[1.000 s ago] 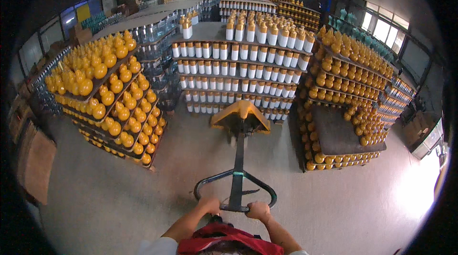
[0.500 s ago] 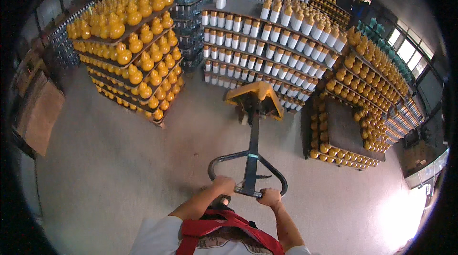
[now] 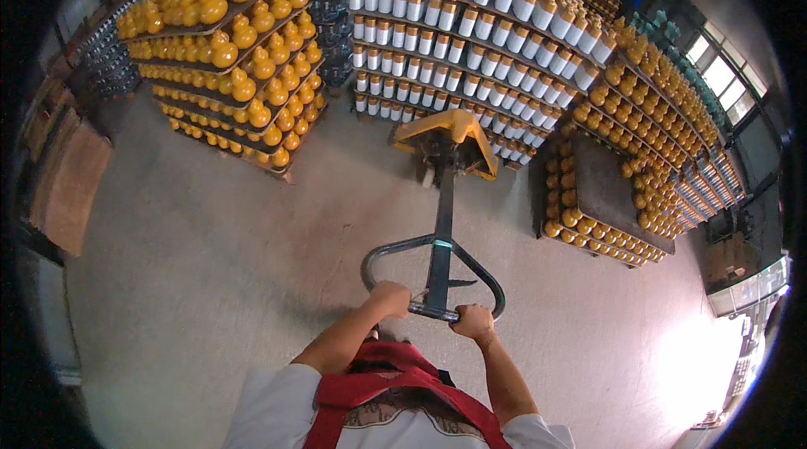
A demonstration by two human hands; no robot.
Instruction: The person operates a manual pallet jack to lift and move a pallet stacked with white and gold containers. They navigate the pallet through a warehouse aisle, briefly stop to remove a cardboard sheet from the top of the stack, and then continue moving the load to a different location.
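Note:
My left hand (image 3: 391, 299) is wrapped round the left part of the black crossbar on a pallet jack's loop handle (image 3: 443, 260). The right end of that bar is in the grip of my right hand (image 3: 473, 321). From the handle, a dark shaft runs forward to the yellow pallet jack body (image 3: 458, 124). It stands close against a tall, layered stack of white bottles with gold tops (image 3: 479, 58). The jack's forks are hidden from sight. A small lever (image 3: 461, 283) sticks out inside the handle loop.
Left stands a layered stack of yellow gourd-shaped bottles (image 3: 244, 87). On the right, a lower stack of such bottles carries a dark board (image 3: 603, 188), with taller stacks behind. Brown cardboard (image 3: 74, 188) leans at the far left. Concrete floor (image 3: 227, 281) surrounds the jack.
The stacks, the pallet jack and my hands all sit higher in the picture now. Both hands have kept their grip on the handle.

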